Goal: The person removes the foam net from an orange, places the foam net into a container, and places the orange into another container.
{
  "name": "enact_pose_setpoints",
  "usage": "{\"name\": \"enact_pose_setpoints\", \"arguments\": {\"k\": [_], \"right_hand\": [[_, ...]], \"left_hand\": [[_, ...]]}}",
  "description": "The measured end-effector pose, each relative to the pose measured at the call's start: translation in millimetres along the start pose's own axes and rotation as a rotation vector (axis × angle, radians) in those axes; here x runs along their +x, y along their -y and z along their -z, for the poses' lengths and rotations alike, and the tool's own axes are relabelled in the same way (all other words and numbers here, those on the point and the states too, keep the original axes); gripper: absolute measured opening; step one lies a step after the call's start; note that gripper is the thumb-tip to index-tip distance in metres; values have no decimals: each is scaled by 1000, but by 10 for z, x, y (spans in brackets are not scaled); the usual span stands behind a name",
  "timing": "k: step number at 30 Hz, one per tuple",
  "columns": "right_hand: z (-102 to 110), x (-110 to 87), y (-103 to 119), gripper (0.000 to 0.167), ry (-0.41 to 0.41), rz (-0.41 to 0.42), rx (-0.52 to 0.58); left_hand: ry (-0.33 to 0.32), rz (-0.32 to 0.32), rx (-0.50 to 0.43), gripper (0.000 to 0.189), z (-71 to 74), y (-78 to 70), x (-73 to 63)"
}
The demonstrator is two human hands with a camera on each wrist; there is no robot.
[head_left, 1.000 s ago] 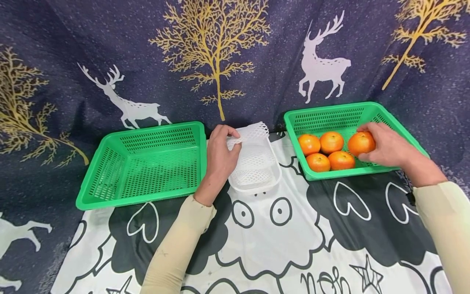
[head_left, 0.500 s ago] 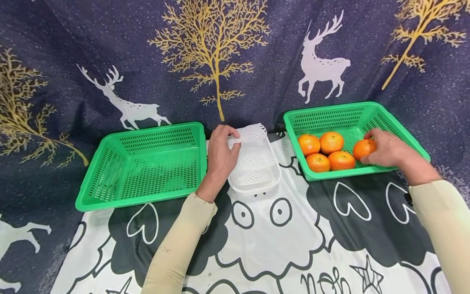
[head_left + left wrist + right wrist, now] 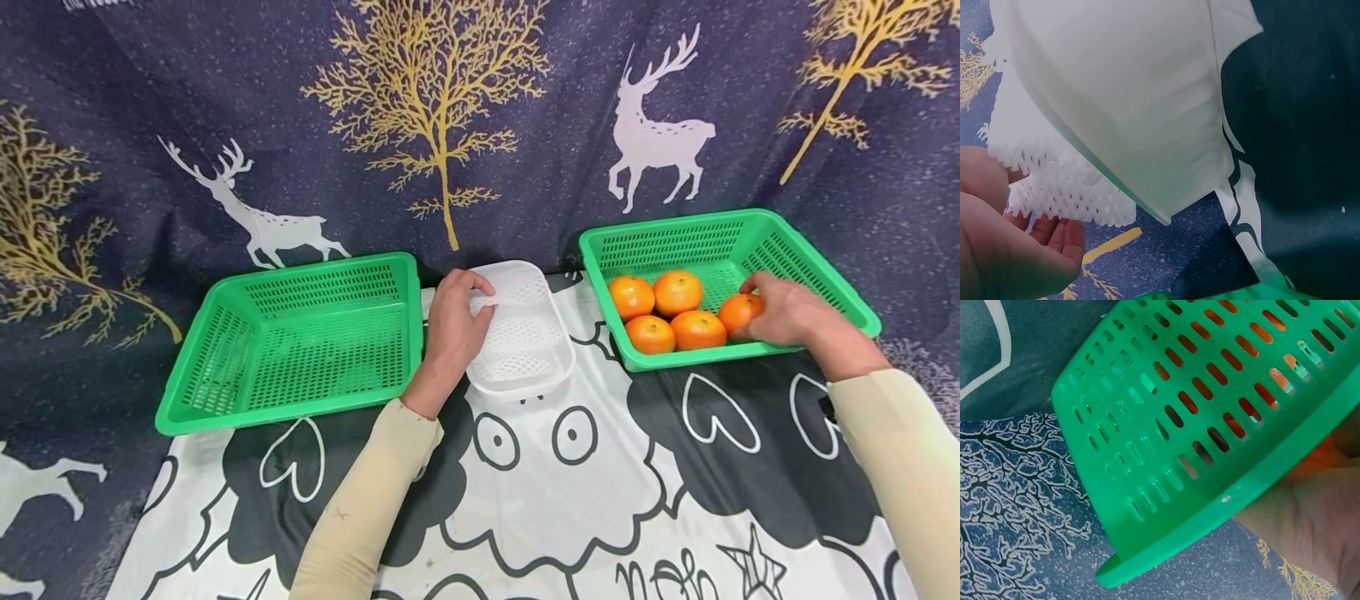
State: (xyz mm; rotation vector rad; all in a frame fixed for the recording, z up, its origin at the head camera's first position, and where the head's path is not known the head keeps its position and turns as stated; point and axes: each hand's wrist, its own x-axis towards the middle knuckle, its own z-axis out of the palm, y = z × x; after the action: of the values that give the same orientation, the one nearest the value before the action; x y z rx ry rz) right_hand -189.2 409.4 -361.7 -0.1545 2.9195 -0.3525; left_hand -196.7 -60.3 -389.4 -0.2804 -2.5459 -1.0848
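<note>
My left hand (image 3: 456, 325) pinches the edge of a white foam fruit net (image 3: 513, 333) at the left side of a white plastic tray (image 3: 521, 388). In the left wrist view the net (image 3: 1075, 190) shows between thumb and fingers, beside the outer wall of the tray (image 3: 1141, 112). My right hand (image 3: 783, 310) reaches into the right green basket (image 3: 671, 221), its fingers round an orange mandarin (image 3: 741, 313). Several other mandarins (image 3: 678, 292) sit to its left in that basket. In the right wrist view the basket wall (image 3: 1166, 531) hides most of the right hand.
A second green basket (image 3: 288, 408) with slotted walls stands at the left, holding nothing visible. A patterned cloth (image 3: 555, 508) covers the table. Behind everything hangs a dark curtain (image 3: 540, 200) printed with deer and trees.
My right hand has lowered the mandarin into the right basket, next to the others. My left hand has shifted slightly down, and the net's raised far end no longer covers the tray's back rim.
</note>
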Motion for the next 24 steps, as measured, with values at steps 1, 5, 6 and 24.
{"name": "enact_pose_setpoints", "arguments": {"k": [1, 5, 6, 24], "right_hand": [[-2, 0, -3, 76, 5, -5, 6], [-4, -1, -17, 75, 30, -25, 30], [-3, 1, -21, 75, 37, -29, 34], [-32, 46, -50, 81, 38, -36, 51]], "left_hand": [[8, 1, 6, 18, -4, 2, -4], [45, -1, 19, 17, -14, 13, -14], [56, -1, 20, 17, -13, 17, -17], [97, -59, 63, 32, 102, -1, -122]]}}
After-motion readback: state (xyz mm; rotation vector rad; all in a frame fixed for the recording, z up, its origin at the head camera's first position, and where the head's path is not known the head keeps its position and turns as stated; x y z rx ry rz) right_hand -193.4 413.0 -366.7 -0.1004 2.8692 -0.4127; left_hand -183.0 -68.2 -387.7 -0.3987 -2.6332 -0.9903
